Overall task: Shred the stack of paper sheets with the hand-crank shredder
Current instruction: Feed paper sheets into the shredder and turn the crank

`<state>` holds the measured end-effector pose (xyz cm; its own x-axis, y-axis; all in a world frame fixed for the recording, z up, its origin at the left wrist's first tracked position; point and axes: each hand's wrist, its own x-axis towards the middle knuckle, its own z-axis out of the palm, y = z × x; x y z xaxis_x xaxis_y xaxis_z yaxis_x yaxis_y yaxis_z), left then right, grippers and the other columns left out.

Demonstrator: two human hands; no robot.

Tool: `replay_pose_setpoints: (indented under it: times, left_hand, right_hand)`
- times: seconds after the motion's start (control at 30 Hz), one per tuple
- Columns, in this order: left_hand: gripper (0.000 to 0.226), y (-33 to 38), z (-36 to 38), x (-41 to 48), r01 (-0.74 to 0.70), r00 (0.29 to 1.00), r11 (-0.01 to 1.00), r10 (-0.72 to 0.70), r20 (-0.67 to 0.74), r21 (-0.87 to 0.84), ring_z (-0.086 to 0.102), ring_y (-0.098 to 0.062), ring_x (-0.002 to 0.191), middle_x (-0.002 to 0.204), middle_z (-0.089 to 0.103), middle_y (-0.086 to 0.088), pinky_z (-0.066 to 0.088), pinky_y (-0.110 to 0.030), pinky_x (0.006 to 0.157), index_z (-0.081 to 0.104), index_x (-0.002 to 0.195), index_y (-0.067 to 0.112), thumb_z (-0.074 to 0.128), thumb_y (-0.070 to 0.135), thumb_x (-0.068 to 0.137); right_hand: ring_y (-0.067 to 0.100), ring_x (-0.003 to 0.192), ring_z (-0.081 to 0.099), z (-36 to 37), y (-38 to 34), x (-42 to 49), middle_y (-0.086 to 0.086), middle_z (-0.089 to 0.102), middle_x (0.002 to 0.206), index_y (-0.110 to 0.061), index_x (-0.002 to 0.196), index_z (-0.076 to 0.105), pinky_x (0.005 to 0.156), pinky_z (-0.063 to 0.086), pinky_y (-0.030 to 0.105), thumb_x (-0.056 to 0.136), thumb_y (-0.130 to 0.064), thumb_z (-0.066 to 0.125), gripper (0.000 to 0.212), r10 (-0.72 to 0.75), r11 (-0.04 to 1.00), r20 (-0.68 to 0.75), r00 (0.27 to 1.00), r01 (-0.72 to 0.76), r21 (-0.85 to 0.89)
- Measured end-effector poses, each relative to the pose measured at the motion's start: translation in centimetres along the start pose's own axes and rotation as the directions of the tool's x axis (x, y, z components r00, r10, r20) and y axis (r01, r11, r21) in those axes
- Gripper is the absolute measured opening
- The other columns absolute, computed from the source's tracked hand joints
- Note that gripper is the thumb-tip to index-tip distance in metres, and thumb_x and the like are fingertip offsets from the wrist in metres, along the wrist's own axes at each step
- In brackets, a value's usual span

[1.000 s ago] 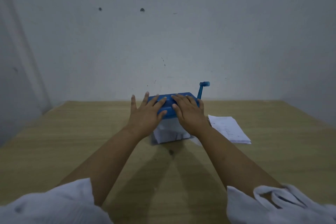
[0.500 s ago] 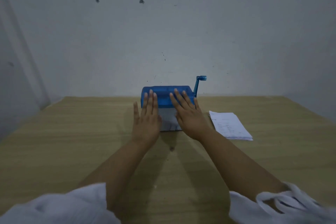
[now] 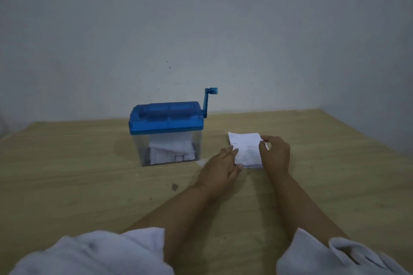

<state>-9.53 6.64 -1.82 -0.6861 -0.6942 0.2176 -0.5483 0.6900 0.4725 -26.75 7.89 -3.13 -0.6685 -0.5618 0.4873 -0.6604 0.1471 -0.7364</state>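
The hand-crank shredder (image 3: 166, 120) has a blue lid, a clear bin with white paper inside, and a crank (image 3: 207, 100) standing up at its right end. It sits on the wooden table (image 3: 67, 174), left of centre. To its right lies the stack of paper sheets (image 3: 245, 148). My left hand (image 3: 221, 167) rests with straight fingers against the stack's left edge. My right hand (image 3: 274, 154) sits at the stack's right edge, with its fingers curled over the top sheet's edge.
A grey wall (image 3: 201, 40) rises right behind the table. A small dark spot (image 3: 174, 186) marks the tabletop in front of the shredder. White sleeves (image 3: 100, 254) fill the bottom of the view.
Both hands have left the shredder's lid and moved right to the paper stack. The shredder now stands uncovered.
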Motion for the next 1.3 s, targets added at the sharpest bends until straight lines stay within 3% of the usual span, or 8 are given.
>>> replay_pose_setpoints:
  times: [0.13, 0.3, 0.5, 0.7, 0.93, 1.13, 1.23, 1.3]
  left_hand:
    - [0.06, -0.1, 2.3, 1.7, -0.006, 0.993, 0.992, -0.009, 0.118, 0.129, 0.0, -0.012, 0.146, 0.159, 0.0, 0.006, 0.0, -0.032, 0.117, 0.008, 0.152, 0.024, 0.028, 0.047, 0.1]
    - [0.058, -0.3, 2.7, 1.9, -0.011, 0.987, 0.98, -0.021, 0.158, 0.199, -0.002, -0.01, 0.146, 0.159, 0.005, 0.008, -0.008, -0.035, 0.115, 0.014, 0.151, 0.028, 0.023, 0.052, 0.099]
    - [0.059, -0.2, 2.7, 1.9, 0.0, 0.984, 0.974, -0.04, 0.173, 0.226, -0.002, -0.01, 0.146, 0.158, 0.004, 0.009, -0.009, -0.038, 0.115, 0.014, 0.151, 0.029, 0.024, 0.054, 0.098]
    - [0.06, 0.1, 2.7, 1.9, 0.006, 0.983, 0.97, -0.05, 0.177, 0.245, -0.004, -0.01, 0.146, 0.159, 0.002, 0.009, -0.011, -0.04, 0.115, 0.011, 0.151, 0.03, 0.023, 0.055, 0.098]
    - [0.063, 0.3, 2.6, 1.8, 0.029, 0.981, 0.969, -0.075, 0.18, 0.244, -0.001, -0.008, 0.145, 0.159, 0.002, 0.005, -0.008, -0.032, 0.115, 0.007, 0.152, 0.024, 0.023, 0.054, 0.098]
    - [0.066, 0.4, 2.6, 1.8, 0.024, 0.979, 0.962, -0.078, 0.187, 0.271, -0.001, -0.008, 0.146, 0.159, 0.001, 0.003, -0.01, -0.035, 0.115, 0.006, 0.152, 0.022, 0.021, 0.055, 0.097]
    - [0.066, 0.3, 2.6, 1.8, 0.024, 0.979, 0.962, -0.077, 0.186, 0.272, -0.001, -0.009, 0.145, 0.159, 0.001, 0.003, -0.012, -0.036, 0.115, 0.007, 0.152, 0.021, 0.021, 0.056, 0.097]
    - [0.066, 0.3, 2.6, 1.8, 0.025, 0.979, 0.962, -0.078, 0.186, 0.273, -0.001, -0.009, 0.146, 0.159, 0.001, 0.004, -0.012, -0.036, 0.115, 0.008, 0.152, 0.021, 0.022, 0.056, 0.097]
  right_hand:
    - [0.037, 0.109, 0.048, 0.3, 1.4, -0.2, 0.017, 0.058, 0.118, -0.005, 0.115, 0.064, 0.089, 0.032, 0.033, 0.087, -0.022, 0.062, 0.033, 0.138, 0.982, 0.063, 0.988, -0.129, -0.138]
    - [0.033, 0.119, 0.037, 0.6, 1.2, 0.7, 0.014, 0.045, 0.129, -0.008, 0.124, 0.054, 0.096, 0.031, 0.036, 0.087, -0.046, 0.058, 0.053, 0.265, 0.911, 0.169, 0.949, -0.188, -0.368]
    - [0.03, 0.116, 0.04, 0.3, 1.4, 0.8, 0.008, 0.052, 0.123, -0.017, 0.121, 0.058, 0.092, 0.035, 0.037, 0.085, -0.026, 0.064, 0.038, 0.239, 0.958, 0.123, 0.963, -0.214, -0.19]
    - [0.026, 0.076, 0.064, 0.0, 0.9, 0.8, 0.007, 0.069, 0.078, -0.012, 0.096, 0.07, 0.078, 0.051, 0.04, 0.073, -0.005, 0.071, 0.024, 0.209, 0.971, -0.034, 0.977, -0.203, 0.127]
    - [0.02, 0.071, 0.063, -0.2, 1.3, 1.0, 0.003, 0.071, 0.076, -0.011, 0.077, 0.069, 0.087, 0.036, 0.033, 0.08, -0.024, 0.071, 0.013, 0.195, 0.979, -0.088, 0.977, -0.2, -0.043]
    - [0.022, 0.105, 0.05, 0.0, 1.3, 0.9, 0.007, 0.069, 0.093, -0.014, 0.102, 0.071, 0.085, 0.017, 0.034, 0.092, -0.029, 0.055, 0.024, 0.158, 0.945, -0.068, 0.985, -0.171, -0.279]
    - [0.021, 0.114, 0.041, -0.4, 1.2, 0.9, 0.0, 0.063, 0.11, -0.02, 0.108, 0.07, 0.087, 0.016, 0.034, 0.089, -0.023, 0.06, 0.021, 0.181, 0.95, -0.064, 0.981, -0.191, -0.245]
    - [0.022, 0.11, 0.045, -0.5, 1.2, 0.9, -0.002, 0.064, 0.108, -0.023, 0.109, 0.069, 0.086, 0.018, 0.033, 0.085, -0.018, 0.064, 0.025, 0.175, 0.966, -0.083, 0.981, -0.188, -0.179]
